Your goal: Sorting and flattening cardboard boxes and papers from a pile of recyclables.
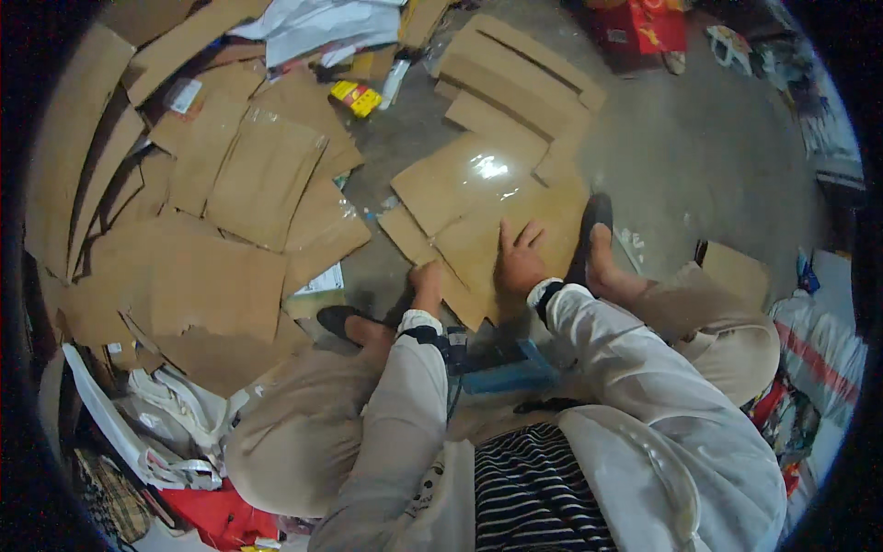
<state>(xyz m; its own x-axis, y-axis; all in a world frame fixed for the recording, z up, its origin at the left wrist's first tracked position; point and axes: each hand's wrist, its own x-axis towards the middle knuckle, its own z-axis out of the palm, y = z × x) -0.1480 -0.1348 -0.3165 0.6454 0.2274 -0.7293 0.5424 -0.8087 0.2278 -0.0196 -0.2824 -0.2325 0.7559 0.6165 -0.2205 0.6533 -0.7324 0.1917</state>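
A flattened brown cardboard box (497,207) lies on the floor between my feet, its flaps spread and clear tape shining on it. My left hand (427,279) is closed at its near left edge, the fingers curled around the cardboard's rim. With fingers apart, my right hand (522,265) rests flat on the near right part of the same sheet. Farther away, more folded flaps (515,69) of cardboard reach across the floor, overlapping this sheet.
A big heap of flattened cardboard (216,285) covers the left side. Beyond it lie white sheeting (322,32) and a yellow packet (355,97). A red bag (639,32) stands far right. Between my legs is a blue object (509,370); plastic sacks (819,340) sit at right.
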